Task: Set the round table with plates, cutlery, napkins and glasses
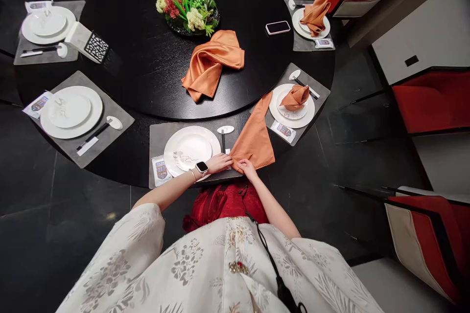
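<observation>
Floral sleeves (205, 264) lie nearest. Left hand (219, 163) and right hand (248, 169) pinch an orange napkin (253, 137), a white plate (191, 149) just beside the left fingers.

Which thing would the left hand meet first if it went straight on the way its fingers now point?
The orange satin napkin: the fingertips of the left hand already seem to reach its near edge, though depth is hard to judge from this overhead view.

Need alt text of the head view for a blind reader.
A left hand and right hand hold the lower edge of an orange satin napkin at a round black table, beside a round white plate on a grey rectangular placemat.
</observation>
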`<state>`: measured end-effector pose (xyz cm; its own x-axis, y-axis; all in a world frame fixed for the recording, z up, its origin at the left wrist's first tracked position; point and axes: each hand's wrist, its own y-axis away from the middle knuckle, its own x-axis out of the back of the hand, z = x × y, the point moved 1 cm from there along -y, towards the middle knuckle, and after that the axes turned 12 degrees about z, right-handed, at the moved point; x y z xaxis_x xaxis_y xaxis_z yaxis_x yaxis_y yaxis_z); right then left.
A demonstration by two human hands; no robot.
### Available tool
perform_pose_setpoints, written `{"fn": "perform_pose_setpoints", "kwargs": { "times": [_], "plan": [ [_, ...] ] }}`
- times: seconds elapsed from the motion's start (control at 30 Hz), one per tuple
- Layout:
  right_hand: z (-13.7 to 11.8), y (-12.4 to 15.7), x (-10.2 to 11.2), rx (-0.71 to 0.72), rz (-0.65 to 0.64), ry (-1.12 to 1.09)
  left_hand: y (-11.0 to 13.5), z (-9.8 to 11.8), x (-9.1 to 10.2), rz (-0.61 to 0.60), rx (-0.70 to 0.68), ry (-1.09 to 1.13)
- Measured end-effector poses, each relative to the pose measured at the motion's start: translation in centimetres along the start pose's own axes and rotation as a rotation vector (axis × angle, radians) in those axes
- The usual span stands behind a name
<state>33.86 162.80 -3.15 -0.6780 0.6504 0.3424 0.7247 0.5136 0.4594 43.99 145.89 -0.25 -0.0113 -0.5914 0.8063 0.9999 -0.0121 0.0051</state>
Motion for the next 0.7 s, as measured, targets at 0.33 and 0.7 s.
{"fn": "perform_pose_setpoints", "kwargs": {
  "times": [0.33, 0.7],
  "plan": [
    [-1.9, -1.0, 2.1, 0.399, 0.054, 0.345, -4.4, -1.3, 0.2, 0.078, 0.251, 0.025],
    [-3.0, -2.7, 2.9, 0.541, 0.165, 0.56, -6.1, -1.9, 0.7, 0.045, 0.235, 0.069]
  ]
}}
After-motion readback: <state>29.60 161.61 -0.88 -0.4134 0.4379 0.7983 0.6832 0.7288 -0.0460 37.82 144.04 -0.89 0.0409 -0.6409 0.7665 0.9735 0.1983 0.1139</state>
